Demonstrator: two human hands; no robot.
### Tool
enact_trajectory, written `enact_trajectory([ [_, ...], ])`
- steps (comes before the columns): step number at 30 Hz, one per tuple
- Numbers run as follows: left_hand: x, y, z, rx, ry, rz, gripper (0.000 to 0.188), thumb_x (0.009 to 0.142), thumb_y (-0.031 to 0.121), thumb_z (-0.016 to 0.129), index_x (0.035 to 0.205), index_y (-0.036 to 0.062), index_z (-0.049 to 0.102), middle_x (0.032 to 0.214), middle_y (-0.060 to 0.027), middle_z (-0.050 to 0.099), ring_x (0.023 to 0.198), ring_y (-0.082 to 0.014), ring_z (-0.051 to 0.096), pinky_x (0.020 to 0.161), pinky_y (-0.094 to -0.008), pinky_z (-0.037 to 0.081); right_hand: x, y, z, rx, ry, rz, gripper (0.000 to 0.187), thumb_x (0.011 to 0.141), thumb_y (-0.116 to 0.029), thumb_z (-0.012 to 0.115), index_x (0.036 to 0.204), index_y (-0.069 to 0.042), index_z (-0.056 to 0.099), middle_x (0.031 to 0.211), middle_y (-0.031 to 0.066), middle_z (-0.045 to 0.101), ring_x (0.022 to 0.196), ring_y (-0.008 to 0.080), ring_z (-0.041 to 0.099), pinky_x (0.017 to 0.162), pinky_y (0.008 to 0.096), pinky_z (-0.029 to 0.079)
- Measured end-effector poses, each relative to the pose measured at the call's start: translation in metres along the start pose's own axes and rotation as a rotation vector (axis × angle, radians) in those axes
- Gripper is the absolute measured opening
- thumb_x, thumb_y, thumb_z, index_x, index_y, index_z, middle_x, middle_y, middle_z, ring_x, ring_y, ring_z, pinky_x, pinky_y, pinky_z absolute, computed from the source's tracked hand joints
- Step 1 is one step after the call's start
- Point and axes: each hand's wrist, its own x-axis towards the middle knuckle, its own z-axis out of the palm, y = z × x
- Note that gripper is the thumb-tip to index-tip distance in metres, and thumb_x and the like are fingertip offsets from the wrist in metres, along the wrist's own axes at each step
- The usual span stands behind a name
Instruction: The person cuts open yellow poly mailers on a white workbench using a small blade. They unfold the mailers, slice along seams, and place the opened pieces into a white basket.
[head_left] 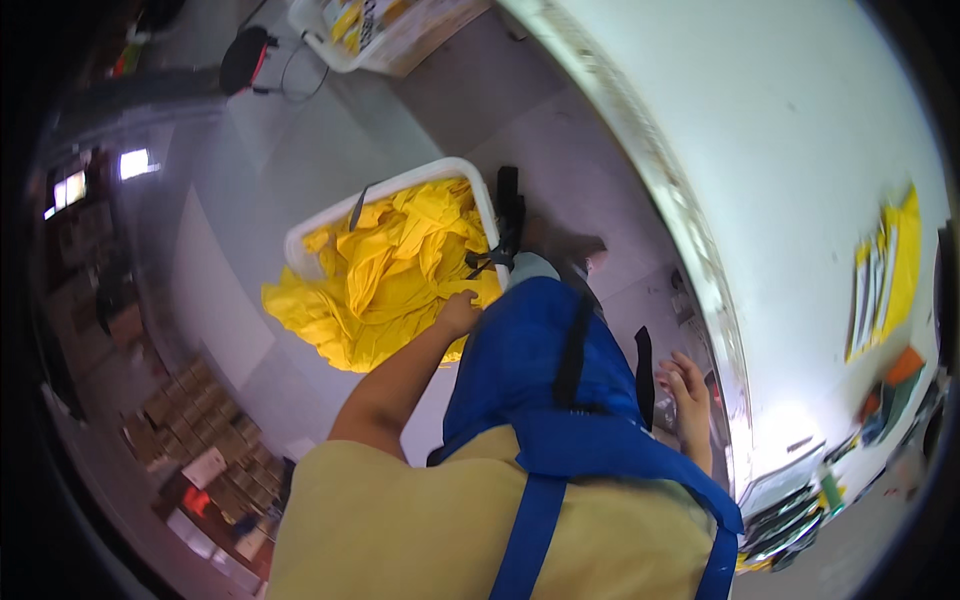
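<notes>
Looking down from the head camera, the person wears a pale yellow shirt and a blue apron (540, 370) with black straps, and both bare arms reach forward. The left hand (460, 312) stretches down to the yellow cloth (390, 280), its fingers curled into the near edge of the heap, gripping a fold of it. That cloth is a loose, crumpled pile filling a white bin (400, 190) that stands on the grey floor just ahead of the person's knees, and part of the fabric spills over the bin's near-left rim onto the floor. A black strap or handle (508, 215) stands against the bin's right side. The right hand (685, 390) hangs open beside the apron, fingers loosely spread and holding nothing, close to the edge of the white desk (800, 150), which sweeps across the right of the view. Far along the desk lies a small stack of yellow and grey sheets (885, 275), with orange and green items (895, 385) near it, well apart from either hand. On the floor to the left sit rows of brown cardboard boxes (200, 420). Farther off, at the top, is another white bin (345, 35) with yellow contents, beside a black round object (245, 60).
</notes>
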Motion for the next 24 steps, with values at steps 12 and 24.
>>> enact_trajectory([
  [12, 0.27, -0.209, -0.009, 0.018, 0.62, -0.451, 0.116, 0.065, 0.036, 0.083, 0.148, 0.0069, 0.007, 0.153, -0.02, 0.007, 0.14, -0.035, 0.018, 0.111, -0.0418, 0.027, 0.1, 0.057, 0.067, -0.469, -0.153, 0.389, 0.033, 0.094, -0.016, 0.055, 0.123, -0.001, 0.052, 0.103, 0.0079, 0.062, 0.092, 0.0155, 0.059, 0.081, 0.0261, 0.045],
  [24, 0.109, -0.062, -0.027, -1.397, -0.077, -0.113, 0.041, 0.086, 0.016, 0.06, 0.123, -0.0013, 0.053, 0.112, -0.0104, 0.063, 0.097, -0.0213, 0.062, 0.087, -0.032, 0.047, 0.191, 0.07, 0.145, -0.026, -0.234, 0.449, 0.044, 0.094, -0.034, 0.056, 0.126, -0.004, 0.05, 0.114, 0.0108, 0.059, 0.099, 0.0189, 0.059, 0.09, 0.0338, 0.046],
])
